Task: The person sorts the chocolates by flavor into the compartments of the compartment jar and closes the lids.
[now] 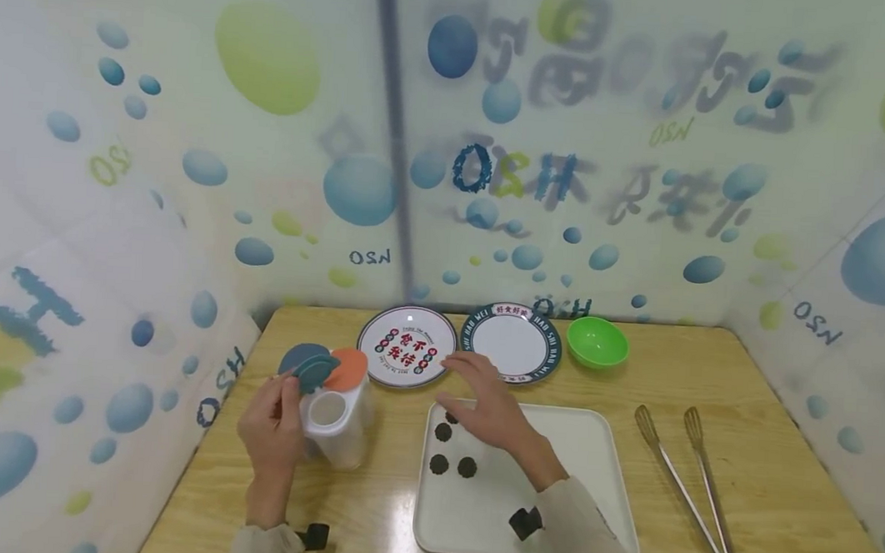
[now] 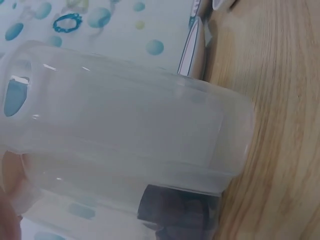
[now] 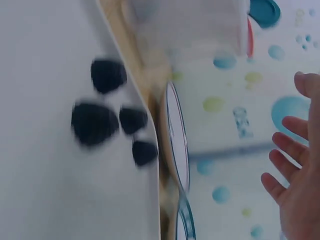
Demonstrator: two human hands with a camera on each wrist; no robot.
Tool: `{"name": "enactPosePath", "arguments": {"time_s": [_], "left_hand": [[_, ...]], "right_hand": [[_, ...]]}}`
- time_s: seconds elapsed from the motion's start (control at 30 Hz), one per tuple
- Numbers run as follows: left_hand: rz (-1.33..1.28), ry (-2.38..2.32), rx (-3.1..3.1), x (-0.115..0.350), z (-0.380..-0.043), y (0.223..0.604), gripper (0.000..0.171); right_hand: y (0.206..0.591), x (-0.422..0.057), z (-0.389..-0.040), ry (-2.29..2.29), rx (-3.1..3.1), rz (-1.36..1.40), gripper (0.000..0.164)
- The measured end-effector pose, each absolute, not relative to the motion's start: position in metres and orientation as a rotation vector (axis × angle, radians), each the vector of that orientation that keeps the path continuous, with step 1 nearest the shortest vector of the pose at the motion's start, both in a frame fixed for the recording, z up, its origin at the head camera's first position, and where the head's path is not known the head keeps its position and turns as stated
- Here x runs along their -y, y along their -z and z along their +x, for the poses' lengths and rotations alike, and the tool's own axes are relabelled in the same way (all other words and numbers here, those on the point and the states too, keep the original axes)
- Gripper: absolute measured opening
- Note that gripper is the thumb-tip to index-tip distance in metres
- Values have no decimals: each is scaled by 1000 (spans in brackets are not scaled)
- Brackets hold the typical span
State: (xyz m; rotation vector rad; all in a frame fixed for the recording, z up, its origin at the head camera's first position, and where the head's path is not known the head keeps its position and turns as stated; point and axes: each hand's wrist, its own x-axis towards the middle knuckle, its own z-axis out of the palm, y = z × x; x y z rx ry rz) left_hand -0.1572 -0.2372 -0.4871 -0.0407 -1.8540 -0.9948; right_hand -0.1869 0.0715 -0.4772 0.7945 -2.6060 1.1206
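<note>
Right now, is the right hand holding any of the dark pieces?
No, the right wrist view shows the right hand with nothing in it, while the four dark pieces lie on the tray.

Lanes beside the white rectangular tray [image 1: 467, 520]

Left of the tray, pale wooden surface [image 1: 391, 508] lies free up to the translucent plastic container [image 1: 347, 443], its mouth crowded by blue, teal and orange lids [image 1: 349, 370] and the left grip [image 1: 271, 424]. The right grip [image 1: 487, 404] obstructs the tray's far left corner and small dark scalloped pieces [image 1: 438, 465]. Behind the tray, two round patterned plates [image 1: 409, 347] and a lime-green bowl [image 1: 597, 343] block passage; right of it, splayed metal tongs [image 1: 682, 489] intrude, with bare surface farther right.
</note>
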Motion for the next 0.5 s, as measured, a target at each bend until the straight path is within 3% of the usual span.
{"name": "enactPosePath", "arguments": {"time_s": [0.5], "left_hand": [[-13, 1057, 1853, 232, -155, 484, 19]], "right_hand": [[503, -272, -139, -984, 2597, 268, 39]]}}
